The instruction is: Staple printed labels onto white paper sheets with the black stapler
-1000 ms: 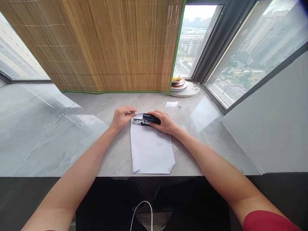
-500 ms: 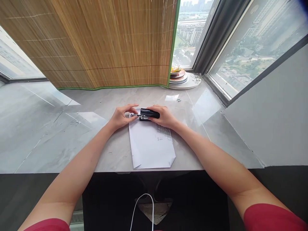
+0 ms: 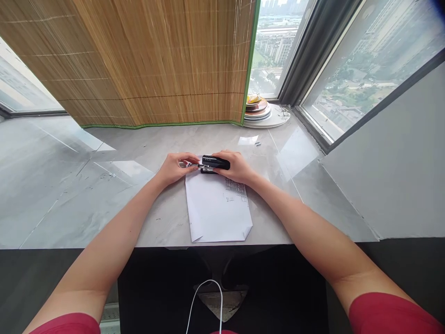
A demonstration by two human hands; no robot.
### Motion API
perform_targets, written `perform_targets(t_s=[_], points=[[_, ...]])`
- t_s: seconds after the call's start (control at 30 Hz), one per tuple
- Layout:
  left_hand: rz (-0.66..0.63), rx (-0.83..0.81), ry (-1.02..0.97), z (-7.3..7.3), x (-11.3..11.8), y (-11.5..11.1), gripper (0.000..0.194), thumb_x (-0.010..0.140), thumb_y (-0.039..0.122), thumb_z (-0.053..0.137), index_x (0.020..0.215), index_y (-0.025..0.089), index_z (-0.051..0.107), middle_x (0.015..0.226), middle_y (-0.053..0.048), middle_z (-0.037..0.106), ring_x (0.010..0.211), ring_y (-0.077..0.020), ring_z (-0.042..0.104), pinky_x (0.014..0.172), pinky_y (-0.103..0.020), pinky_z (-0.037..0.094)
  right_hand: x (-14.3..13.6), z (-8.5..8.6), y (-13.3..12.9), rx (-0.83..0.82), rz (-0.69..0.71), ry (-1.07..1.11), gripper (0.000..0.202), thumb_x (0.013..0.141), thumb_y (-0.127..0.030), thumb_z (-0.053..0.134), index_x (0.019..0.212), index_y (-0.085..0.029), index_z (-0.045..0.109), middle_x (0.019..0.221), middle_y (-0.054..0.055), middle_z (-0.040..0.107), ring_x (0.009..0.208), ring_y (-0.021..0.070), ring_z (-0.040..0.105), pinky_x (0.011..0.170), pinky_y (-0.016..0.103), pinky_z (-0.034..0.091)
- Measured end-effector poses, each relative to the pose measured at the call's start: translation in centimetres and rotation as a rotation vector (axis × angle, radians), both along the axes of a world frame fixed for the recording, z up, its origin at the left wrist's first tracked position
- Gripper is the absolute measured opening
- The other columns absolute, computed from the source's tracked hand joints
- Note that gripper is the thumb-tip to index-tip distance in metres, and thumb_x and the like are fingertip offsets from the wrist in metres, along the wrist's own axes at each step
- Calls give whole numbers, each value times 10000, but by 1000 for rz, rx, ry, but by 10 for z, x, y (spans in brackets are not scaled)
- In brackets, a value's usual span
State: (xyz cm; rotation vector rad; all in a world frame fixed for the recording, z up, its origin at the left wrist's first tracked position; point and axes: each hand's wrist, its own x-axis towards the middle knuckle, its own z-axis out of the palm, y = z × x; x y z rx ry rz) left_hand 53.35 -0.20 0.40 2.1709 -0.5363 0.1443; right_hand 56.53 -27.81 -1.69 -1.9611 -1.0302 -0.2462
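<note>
A black stapler (image 3: 215, 162) lies sideways above the far end of a white paper stack (image 3: 219, 213). Around its right end my right hand (image 3: 236, 167) is closed. A slim metal part sticks out of the stapler's left end, and the thumb and fingers of my left hand (image 3: 177, 166) are closed on it. The fingertips hide most of that metal piece, so its exact shape is unclear. Printed text shows along the paper's right side, and its near corners are folded.
Small staple strips (image 3: 257, 144) lie beyond my right hand on the grey tiled ledge (image 3: 160, 232). Stacked plates (image 3: 257, 112) stand by the window corner. A bamboo blind (image 3: 156, 65) hangs at the back. Below the ledge's front edge a white cable (image 3: 221, 301) loops.
The fingers of my left hand have drawn closer together at the stapler's left end. My right hand keeps its hold, and the view has shifted very slightly.
</note>
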Motion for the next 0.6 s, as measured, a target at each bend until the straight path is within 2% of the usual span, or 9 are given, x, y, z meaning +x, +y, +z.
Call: perform_targets(t_s=[0.13,0.3,0.5,0.6], points=[[-29,22,-63,0,1,1,236,869,469,799,945,251,847,986,-66,826,899,-244,761,839,-398,608,-1,0,0,5,9,4,353,864,-261,766,1213,-217,745,1134,63,781,1016,247,728,935,358,524],[-58,7,-88,2,2,10,212,842,473,826,886,268,855,987,-72,830,937,-266,784,908,-426,636,1,2,-3,20,-8,62,334,855,-298,783,1179,-220,766,1133,63,790,1013,252,730,932,366,540],[-105,20,-77,5,-1,14,235,888,490,781,914,265,846,1006,-71,828,942,-261,783,920,-417,628,9,6,-21,107,-13,185,346,805,-363,835,1106,-196,796,1047,54,803,952,247,735,892,367,551],[-75,-16,-101,4,-5,4,273,883,473,797,1049,257,802,983,-61,818,939,-250,775,956,-433,604,6,10,-21,127,47,202,345,809,-357,839,1107,-189,800,1020,51,795,920,230,725,852,344,546]])
